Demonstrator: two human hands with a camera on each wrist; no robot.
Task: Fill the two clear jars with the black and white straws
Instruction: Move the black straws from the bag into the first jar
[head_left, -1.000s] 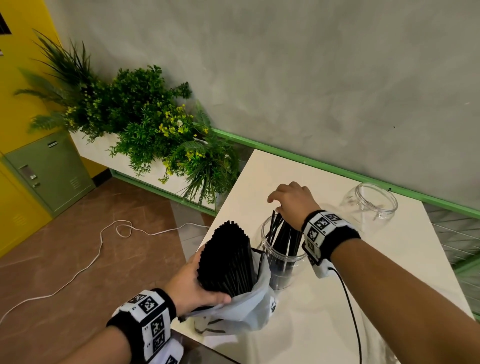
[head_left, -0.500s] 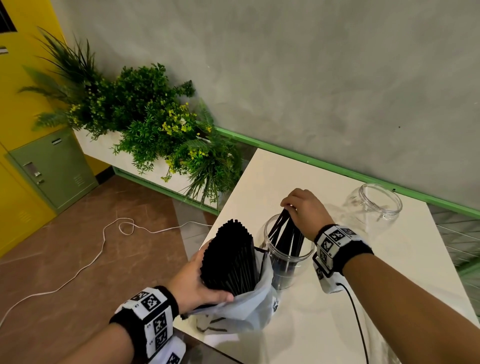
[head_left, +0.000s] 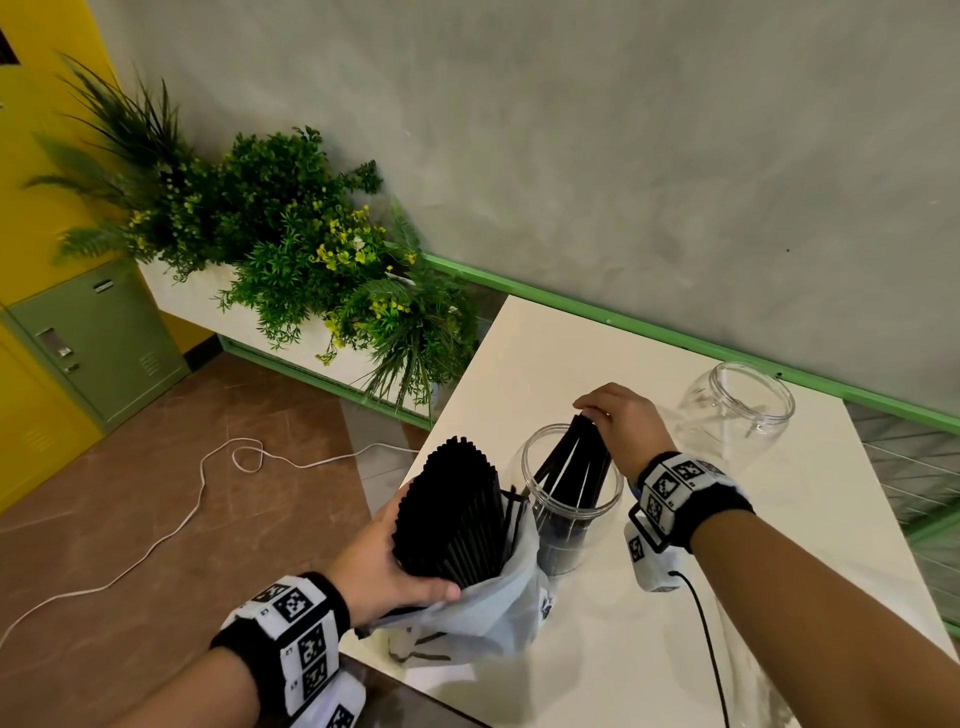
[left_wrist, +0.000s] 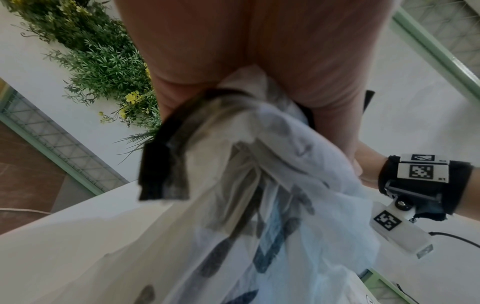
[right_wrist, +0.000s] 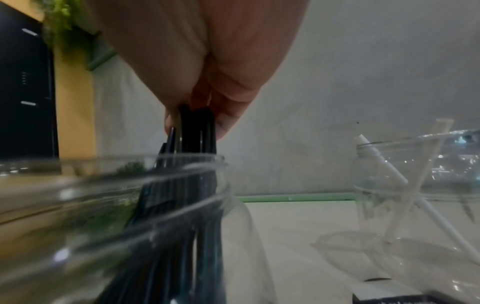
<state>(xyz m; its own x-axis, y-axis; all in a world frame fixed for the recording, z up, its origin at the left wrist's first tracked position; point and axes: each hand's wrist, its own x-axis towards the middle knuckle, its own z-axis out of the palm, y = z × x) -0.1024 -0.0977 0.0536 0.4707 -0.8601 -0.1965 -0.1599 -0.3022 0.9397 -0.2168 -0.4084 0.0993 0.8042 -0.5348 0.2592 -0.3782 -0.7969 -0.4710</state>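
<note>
Table (head_left: 779, 545) first, white top, w/ both clear jars standing on it. Near jar (head_left: 571, 493) sits just beside the bag, mouth up; far jar (head_left: 740, 405) stands apart toward the wall, on the right-hand side. In the right wrist view the far jar (right_wrist: 415, 185) already has a few white straws (right_wrist: 384, 164) leaning in it, so far from full.

Bag (head_left: 498, 587), pale plastic, slumps at the near table edge. Left hand (head_left: 384, 566) wraps round the big bundle of black straws (head_left: 452, 514) where it rises out of the bag, fingers and thumb curled on it thru the plastic; left wrist view shows palm against bag (left_wrist: 259, 185) and bundle, fingertips hidden. Bundle stands roughly upright, tilted a bit, touching or nearly touching the near jar's wall.

Right hand (head_left: 623, 421) hovers over the near jar's mouth, fingertips (right_wrist: 226, 123) pinched on the top ends of a small fan of black straws (head_left: 576, 467). Their lower ends are already inside the jar, spread toward the bottom; long axis runs steeply down and a bit toward the person from the pinch.

Key relation: the grip is directly above the jar opening, straws point down into it, so prob. only a release is needed and they drop against the glass. Next batch lies toward the left hand's bundle, just beside the jar, short reach for the right hand. Near jar looks partly filled, plenty of black straws left.
</note>
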